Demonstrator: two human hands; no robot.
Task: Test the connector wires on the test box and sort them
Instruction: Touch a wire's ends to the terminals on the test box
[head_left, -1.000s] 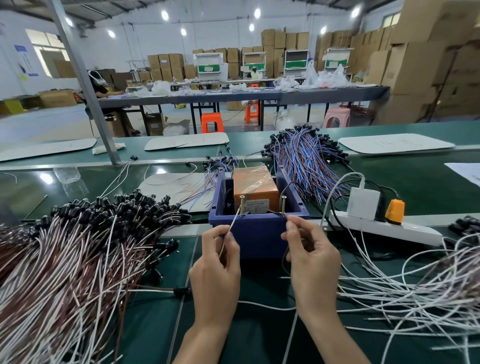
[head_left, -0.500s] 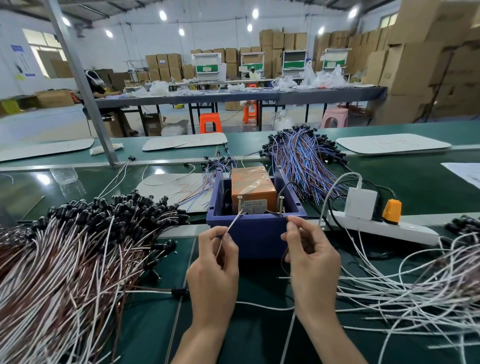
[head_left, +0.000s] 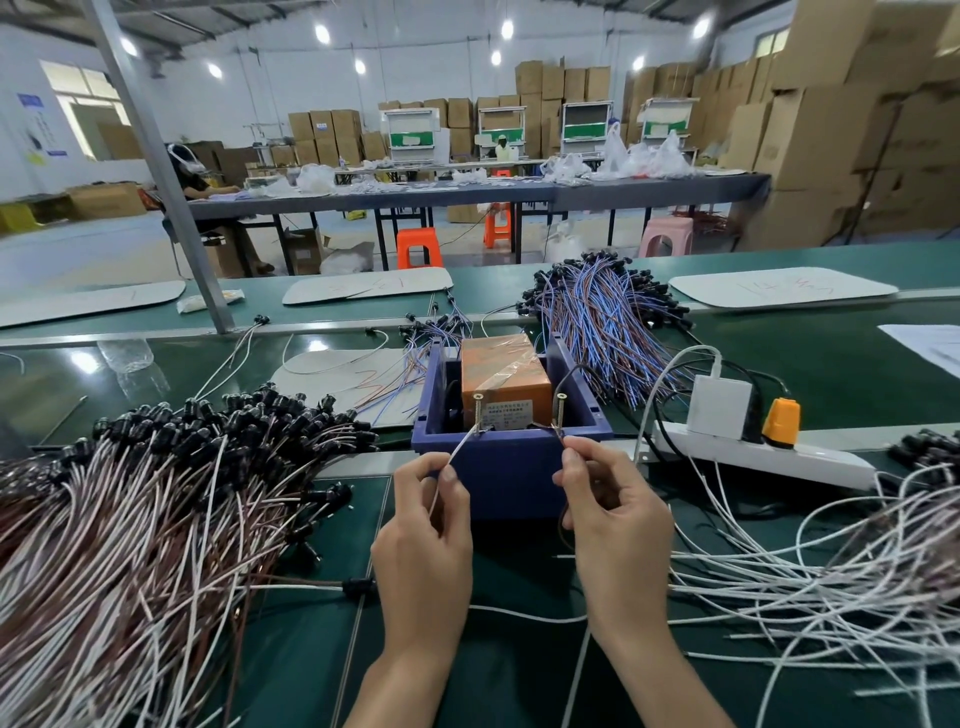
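The left hand (head_left: 423, 540) pinches a thin white wire lead (head_left: 457, 452) between thumb and forefinger, and the bare end reaches up to the left brass screw post (head_left: 478, 410) of the orange rectangular test box (head_left: 504, 374). The right hand (head_left: 618, 519) is closed in the same way on the thin brown wire lead (head_left: 562, 525), whose end goes toward the right brass screw post (head_left: 560, 410). I judge that each lead is held close to its tip so that it stays stiff and can be pressed on its post; whether both tips really touch the metal is hard to tell from this view.

The test box sits inside a dark blue plastic bin (head_left: 511, 467), just beyond both hands, with the posts on the near side, so that the fingers need only a short reach.

To the left of the left hand lies a big heap of brown-and-white wires with black connectors (head_left: 156, 493), and to the right of the right hand is a loose spread of white wires (head_left: 810, 582), on the green table (head_left: 291, 654). Probably one side is the untested stock and the other the sorted pieces, but which is which I cannot say. Farther beyond the bin is a bundle of blue-and-brown wires (head_left: 602, 322).
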